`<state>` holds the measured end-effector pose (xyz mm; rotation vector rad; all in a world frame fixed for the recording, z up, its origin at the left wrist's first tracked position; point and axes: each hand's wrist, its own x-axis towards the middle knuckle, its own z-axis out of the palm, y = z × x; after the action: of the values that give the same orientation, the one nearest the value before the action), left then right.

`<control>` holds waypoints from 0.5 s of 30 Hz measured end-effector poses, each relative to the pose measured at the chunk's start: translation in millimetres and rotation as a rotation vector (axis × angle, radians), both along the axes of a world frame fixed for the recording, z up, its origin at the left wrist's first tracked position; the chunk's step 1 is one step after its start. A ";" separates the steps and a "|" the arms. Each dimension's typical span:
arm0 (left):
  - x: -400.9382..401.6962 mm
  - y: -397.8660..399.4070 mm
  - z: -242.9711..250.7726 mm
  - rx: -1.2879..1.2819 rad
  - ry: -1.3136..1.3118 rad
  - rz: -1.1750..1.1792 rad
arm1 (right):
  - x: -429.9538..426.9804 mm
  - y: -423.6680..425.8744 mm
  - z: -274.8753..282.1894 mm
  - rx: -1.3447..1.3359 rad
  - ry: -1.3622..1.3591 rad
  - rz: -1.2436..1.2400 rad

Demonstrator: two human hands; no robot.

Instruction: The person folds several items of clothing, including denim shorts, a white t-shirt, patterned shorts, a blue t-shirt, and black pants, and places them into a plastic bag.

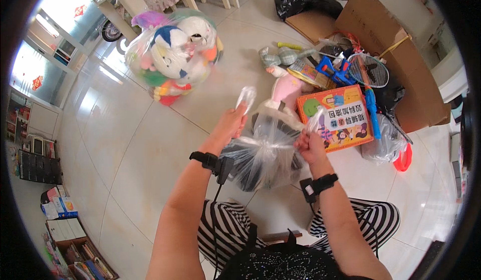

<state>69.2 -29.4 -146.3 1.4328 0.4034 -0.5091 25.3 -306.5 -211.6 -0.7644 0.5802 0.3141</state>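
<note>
A clear plastic bag (268, 159) with dark contents sits on the floor between my knees and the pile of toys, its neck drawn together in a knot or twist. My left hand (233, 124) grips one gathered end of the plastic, which sticks up above the fist. Another end is held in my right hand (311, 144), beside an orange boxed set (334, 116) with printed writing. The two ends are pulled apart to either side of the bag's neck. What exactly lies inside the bag cannot be told.
A large clear bag of plush toys (176, 54) stands at the upper left. At the right lie a pink plush toy (286, 88), a badminton racket (368, 70), a blue toy (335, 71), a cardboard box (394, 54) and a black plastic bag (304, 0). Shelves line the left side.
</note>
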 end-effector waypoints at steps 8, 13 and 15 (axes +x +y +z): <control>-11.8 -62.5 7.3 0.111 -0.809 -0.601 | 27.5 46.7 77.2 -0.442 -0.715 0.434; -16.3 -61.7 41.0 -0.168 0.021 -0.370 | 15.9 38.0 125.5 -0.271 -0.389 0.492; -23.3 -52.2 41.6 -0.318 0.033 -0.279 | 9.4 23.8 141.0 -0.614 -0.393 0.817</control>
<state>45.9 -81.7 -104.6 1.1770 0.1383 -0.7867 34.7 -282.8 -70.5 -1.6101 -0.0561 0.7291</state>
